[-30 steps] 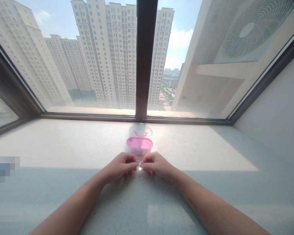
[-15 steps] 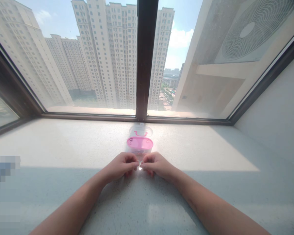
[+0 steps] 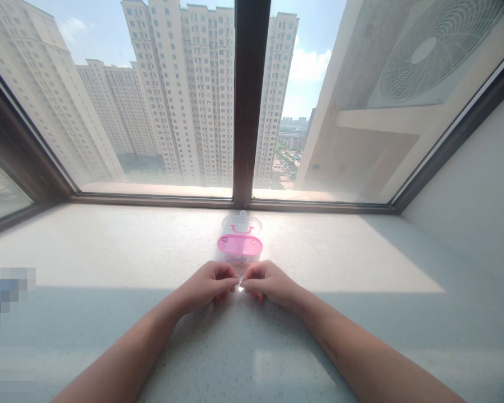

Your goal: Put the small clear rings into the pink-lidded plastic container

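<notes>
Pinching a tiny clear glinting piece (image 3: 240,283) between them, the left hand (image 3: 205,285) and right hand (image 3: 269,283) meet fingertip to fingertip; just beyond this shared grip sits the small pink-lidded clear plastic box (image 3: 239,246), equally near both.

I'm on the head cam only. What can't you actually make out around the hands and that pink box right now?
Head view:
- The small clear piece pinched between the left hand and right hand: too small and glary to identify.
- Fingertips of both hands: curled under, hidden by the knuckles.
- Contents of the pink box: too small to read.
- Its clear lid: washed out by sunlight.
- Left edge of the sill: pixelated patch covers it.
</notes>
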Motion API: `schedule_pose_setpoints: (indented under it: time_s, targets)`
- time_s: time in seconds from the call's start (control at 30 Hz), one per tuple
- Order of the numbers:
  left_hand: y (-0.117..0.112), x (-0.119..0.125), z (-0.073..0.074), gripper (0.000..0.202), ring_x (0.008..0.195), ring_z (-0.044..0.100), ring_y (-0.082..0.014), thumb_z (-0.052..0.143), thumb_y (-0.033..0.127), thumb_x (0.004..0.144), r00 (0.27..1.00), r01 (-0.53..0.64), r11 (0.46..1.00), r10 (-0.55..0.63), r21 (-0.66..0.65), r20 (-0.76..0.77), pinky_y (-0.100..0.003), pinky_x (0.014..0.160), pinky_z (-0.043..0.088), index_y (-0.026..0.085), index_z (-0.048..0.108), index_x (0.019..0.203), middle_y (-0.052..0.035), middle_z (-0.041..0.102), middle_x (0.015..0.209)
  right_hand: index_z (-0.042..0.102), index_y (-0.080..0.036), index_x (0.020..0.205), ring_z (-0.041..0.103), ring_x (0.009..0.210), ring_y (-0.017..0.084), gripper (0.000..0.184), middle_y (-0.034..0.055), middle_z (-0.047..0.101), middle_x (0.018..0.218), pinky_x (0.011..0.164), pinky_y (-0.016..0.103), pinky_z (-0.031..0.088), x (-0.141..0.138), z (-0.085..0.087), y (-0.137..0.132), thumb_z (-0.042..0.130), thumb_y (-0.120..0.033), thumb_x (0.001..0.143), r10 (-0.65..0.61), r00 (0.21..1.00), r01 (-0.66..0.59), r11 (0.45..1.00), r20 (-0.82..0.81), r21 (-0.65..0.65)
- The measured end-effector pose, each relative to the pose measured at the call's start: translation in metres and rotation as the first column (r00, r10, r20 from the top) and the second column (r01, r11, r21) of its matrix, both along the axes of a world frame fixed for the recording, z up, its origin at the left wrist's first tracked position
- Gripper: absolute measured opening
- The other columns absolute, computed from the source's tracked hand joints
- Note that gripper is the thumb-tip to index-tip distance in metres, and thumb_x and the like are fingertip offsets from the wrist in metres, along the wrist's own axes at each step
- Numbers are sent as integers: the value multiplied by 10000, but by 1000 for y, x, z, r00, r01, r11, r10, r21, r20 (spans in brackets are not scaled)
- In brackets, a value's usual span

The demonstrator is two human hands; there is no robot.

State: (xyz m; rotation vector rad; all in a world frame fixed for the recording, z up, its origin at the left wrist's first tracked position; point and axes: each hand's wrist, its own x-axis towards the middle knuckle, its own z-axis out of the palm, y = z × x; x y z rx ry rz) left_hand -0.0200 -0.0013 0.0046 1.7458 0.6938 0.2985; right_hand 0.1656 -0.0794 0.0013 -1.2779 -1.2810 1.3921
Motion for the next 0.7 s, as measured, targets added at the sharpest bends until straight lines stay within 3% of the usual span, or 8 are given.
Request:
schedule_pose_setpoints:
  time_s: [0.7]
  targets:
    - [0,0,0,270,508,511,-112,597,397,795,1000,1,1000,-1,4,2,-214,468,379,127,615,784,-5,575,612,629,-125,660,459,408,71,175,-34,537,489,382,185,343,1,-2,0,689,-284,700,11,1000,-10,1000,-2,10]
